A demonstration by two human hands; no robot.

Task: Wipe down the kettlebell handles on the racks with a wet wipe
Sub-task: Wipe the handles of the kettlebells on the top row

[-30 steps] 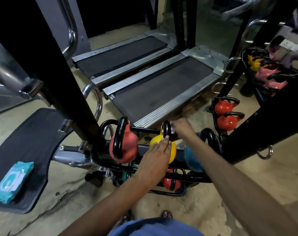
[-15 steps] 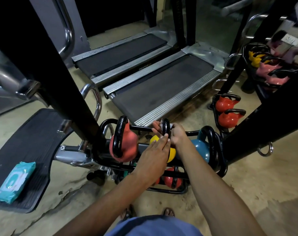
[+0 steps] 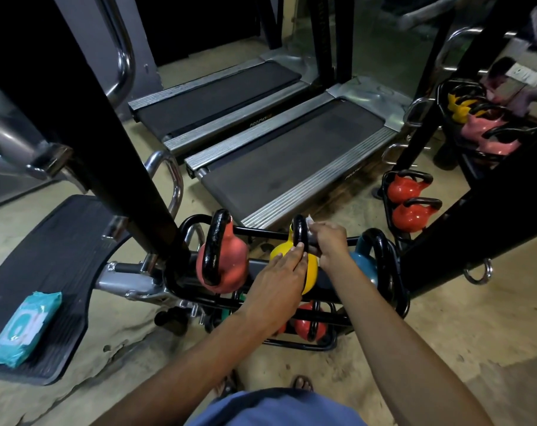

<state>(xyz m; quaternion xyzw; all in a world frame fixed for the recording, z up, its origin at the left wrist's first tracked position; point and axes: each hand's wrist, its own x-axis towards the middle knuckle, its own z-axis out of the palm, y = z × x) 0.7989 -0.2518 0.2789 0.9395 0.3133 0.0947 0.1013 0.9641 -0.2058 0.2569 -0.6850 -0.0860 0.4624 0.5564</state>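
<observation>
My yellow kettlebell (image 3: 281,251) upright on the rack (image 3: 261,232), white wet wipe (image 3: 309,220) at two o'clock of its black handle (image 3: 298,230)

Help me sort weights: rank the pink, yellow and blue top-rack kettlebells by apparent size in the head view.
1. pink kettlebell
2-3. yellow kettlebell and blue kettlebell: both partly hidden, too close to rank.

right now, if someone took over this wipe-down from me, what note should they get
Left hand: straight fingers rest on the yellow kettlebell, tips at its handle.
Right hand: grips the wet wipe against that handle.
Wipe pack: on the black footplate, far left.
Done: cannot tell which handles are already wiped.
Left: likely the pink kettlebell, blue kettlebell, red kettlebells on the shelf below and the side rack.
</observation>
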